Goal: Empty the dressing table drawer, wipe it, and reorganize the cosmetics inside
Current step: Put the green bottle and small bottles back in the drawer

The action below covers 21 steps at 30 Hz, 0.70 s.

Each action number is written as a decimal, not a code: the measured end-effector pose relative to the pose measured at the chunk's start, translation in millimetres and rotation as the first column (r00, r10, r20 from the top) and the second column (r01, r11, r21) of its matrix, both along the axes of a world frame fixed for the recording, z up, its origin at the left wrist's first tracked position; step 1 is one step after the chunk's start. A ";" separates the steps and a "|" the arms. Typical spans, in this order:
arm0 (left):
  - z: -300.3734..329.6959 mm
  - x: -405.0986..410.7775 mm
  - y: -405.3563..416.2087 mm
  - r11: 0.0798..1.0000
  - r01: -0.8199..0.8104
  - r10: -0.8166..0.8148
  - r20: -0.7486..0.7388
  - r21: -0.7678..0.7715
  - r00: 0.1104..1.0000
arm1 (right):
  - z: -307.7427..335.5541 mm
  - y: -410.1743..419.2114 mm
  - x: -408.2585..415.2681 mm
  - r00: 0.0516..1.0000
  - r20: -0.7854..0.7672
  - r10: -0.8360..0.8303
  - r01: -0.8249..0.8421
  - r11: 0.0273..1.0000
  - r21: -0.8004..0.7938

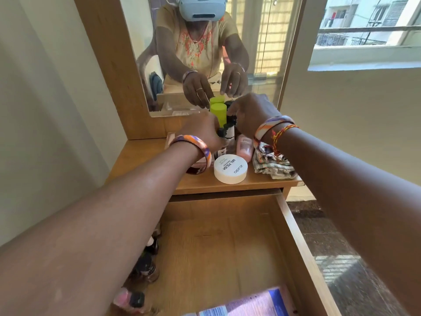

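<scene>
Wood-grain laminate drawer stands pulled fully out below the tabletop, its floor mostly bare. A few dark-capped small bottles lie along its left side and a pale blue-and-lilac flat packet sits at the near edge. Judged from this, the emptying and wiping look done and restocking is under way.

The remaining cosmetics are grouped on the tabletop against the mirror: a lime-green capped tube, a white bottle with a black cap, a pink soft tube and a round white tub printed "NAIL POLISH". They stand close together, probably parked there to keep the drawer free. A crumpled checked cloth lies just beside the tub, likely the wiping cloth set aside.

Left hand and right hand both reach into the cluster. The left fingers curl around a small dark-capped item beside the white bottle; what it is cannot be made out. The right fingers bend over the black-capped items next to the green tube, but whether they are clamped on 1 cannot be told.

The left forearm hides part of the drawer's left side. The bottles there are blurred, and the packet is cut off by the frame.
</scene>
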<state>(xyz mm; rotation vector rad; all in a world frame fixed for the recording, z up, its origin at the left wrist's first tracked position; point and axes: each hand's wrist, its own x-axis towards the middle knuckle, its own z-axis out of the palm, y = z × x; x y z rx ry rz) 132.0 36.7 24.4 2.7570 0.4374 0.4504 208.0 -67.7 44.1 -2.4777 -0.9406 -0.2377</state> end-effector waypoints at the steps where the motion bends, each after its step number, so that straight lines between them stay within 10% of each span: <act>1: -1.1 2.5 1.6 1.000 -0.003 0.003 0.003 0.009 1.000 | 2.1 0.7 5.5 0.999 0.016 -0.033 0.032 0.997 0.063; 21: 48.9 11.0 22.6 0.969 -0.076 0.109 0.134 -0.234 0.985 | -0.2 27.8 38.3 0.997 0.076 -0.004 0.011 0.996 -0.093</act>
